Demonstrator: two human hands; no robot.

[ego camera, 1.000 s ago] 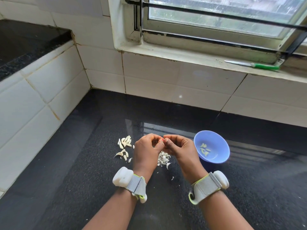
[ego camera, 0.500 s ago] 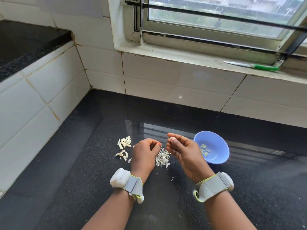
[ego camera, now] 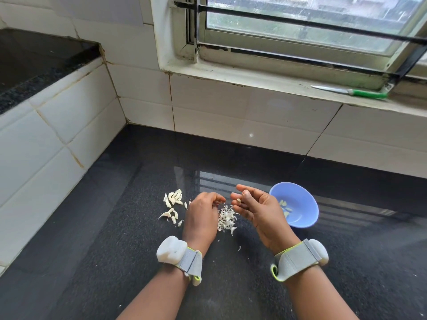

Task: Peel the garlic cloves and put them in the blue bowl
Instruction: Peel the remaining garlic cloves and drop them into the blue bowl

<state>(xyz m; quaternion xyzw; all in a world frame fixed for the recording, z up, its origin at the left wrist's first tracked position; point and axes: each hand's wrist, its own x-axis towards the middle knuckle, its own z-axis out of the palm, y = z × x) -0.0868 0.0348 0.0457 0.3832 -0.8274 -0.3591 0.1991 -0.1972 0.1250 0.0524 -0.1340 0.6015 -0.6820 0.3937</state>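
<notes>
My right hand [ego camera: 258, 211] is raised palm-up beside the blue bowl [ego camera: 308, 195] and pinches a small peeled garlic clove [ego camera: 238, 200] between thumb and fingers. My left hand [ego camera: 201, 215] hovers just left of it, with its fingers loosely curled above a pile of white garlic skins [ego camera: 227, 219]; I see nothing in it. Unpeeled garlic cloves [ego camera: 173, 199] lie scattered on the black counter to the left of my left hand. Several peeled cloves [ego camera: 285, 207] lie inside the bowl, partly hidden by my right hand.
The black granite counter [ego camera: 115, 250] meets white tiled walls at the back and left. A green-handled knife [ego camera: 367, 93] lies on the window sill at the upper right. A raised black ledge [ego camera: 34, 58] sits at the far left.
My hands have come apart. The right hand has turned palm-up with the clove and drifted towards the bowl; the left hand has sunk over the skin pile.
</notes>
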